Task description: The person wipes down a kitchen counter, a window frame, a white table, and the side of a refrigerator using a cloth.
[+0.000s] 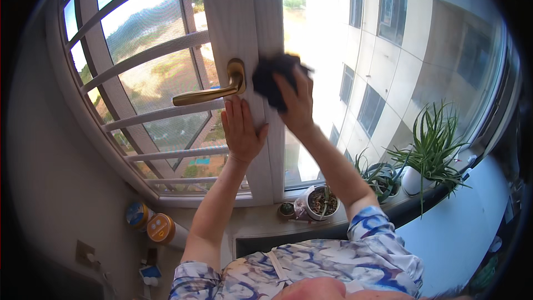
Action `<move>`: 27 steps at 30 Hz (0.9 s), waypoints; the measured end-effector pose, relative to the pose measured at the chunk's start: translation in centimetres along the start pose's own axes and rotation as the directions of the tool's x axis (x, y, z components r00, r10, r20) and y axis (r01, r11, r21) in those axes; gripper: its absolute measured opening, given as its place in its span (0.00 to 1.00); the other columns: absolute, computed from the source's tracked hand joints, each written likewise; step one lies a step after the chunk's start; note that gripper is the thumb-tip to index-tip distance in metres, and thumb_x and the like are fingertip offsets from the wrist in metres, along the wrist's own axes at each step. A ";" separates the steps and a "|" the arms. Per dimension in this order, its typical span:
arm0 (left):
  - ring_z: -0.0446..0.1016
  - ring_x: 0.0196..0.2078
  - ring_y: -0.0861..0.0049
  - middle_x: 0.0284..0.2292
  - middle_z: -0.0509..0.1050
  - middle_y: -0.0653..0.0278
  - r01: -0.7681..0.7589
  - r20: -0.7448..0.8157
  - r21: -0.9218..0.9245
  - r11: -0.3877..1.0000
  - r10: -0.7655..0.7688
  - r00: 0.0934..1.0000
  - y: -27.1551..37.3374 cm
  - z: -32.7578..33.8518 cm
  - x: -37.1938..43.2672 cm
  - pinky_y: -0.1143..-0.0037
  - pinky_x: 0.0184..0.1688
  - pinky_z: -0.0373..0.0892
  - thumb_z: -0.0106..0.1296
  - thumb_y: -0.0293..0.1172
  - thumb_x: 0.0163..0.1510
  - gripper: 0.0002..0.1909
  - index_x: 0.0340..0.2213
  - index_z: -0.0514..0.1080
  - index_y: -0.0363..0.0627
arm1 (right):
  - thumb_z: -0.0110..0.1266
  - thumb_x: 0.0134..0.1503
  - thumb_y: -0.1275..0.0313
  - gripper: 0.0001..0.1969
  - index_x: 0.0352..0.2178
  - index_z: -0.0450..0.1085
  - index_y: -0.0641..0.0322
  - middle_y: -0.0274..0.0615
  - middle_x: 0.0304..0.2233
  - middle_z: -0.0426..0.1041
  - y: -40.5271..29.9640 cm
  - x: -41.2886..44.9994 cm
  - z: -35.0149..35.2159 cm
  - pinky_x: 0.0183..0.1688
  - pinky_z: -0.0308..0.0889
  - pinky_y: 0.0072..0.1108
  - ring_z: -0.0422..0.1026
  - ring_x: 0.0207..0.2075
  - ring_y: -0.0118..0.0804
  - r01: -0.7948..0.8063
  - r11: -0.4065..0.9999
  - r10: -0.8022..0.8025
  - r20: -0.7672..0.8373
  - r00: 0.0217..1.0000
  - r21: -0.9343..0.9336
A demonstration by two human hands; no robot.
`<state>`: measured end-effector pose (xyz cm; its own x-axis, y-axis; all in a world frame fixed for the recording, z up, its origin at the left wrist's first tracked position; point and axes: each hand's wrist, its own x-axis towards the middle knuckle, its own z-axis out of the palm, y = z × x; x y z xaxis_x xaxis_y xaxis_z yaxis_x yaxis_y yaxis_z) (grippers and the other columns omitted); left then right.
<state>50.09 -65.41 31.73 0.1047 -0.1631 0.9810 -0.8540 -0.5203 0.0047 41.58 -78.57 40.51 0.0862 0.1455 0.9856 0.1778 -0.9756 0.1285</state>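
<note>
My right hand (296, 104) grips a bunched dark cloth (270, 79) against the pale window frame (266, 150), at the edge of the right glass pane (320, 91). Motion blurs the cloth a little. Lower and to the left, my left hand (242, 133) rests flat on the frame with its fingers pointing up and holds nothing. Its fingertips lie just under the brass window handle (208, 95), whose lever points left.
Barred window screen (145, 79) fills the left side. Along the sill (250, 223) stand a small cactus pot (286, 209), a white pot of pebbles (322, 202) and an aloe-like plant (429, 150). Two lidded tubs (161, 228) sit at lower left. A wall socket (86, 254) is nearby.
</note>
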 end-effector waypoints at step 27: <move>0.48 0.66 0.48 0.62 0.51 0.42 -0.011 0.022 0.046 0.999 0.010 1.000 0.1 -0.4 0.4 0.58 0.65 0.42 0.49 0.49 0.54 0.42 0.60 0.52 0.31 | 0.56 0.49 0.73 0.17 0.43 0.72 0.56 0.54 0.53 0.64 11.5 0.1 -3.9 0.55 0.59 0.47 0.64 0.50 0.58 0.062 0.937 -0.038 0.077 0.996 -0.345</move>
<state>49.87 -65.22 32.18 0.1075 -0.1870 0.9765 -0.8308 -0.5563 -0.0151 39.77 -90.37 42.55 0.1546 0.1943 0.9687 -0.1658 -0.9615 0.2193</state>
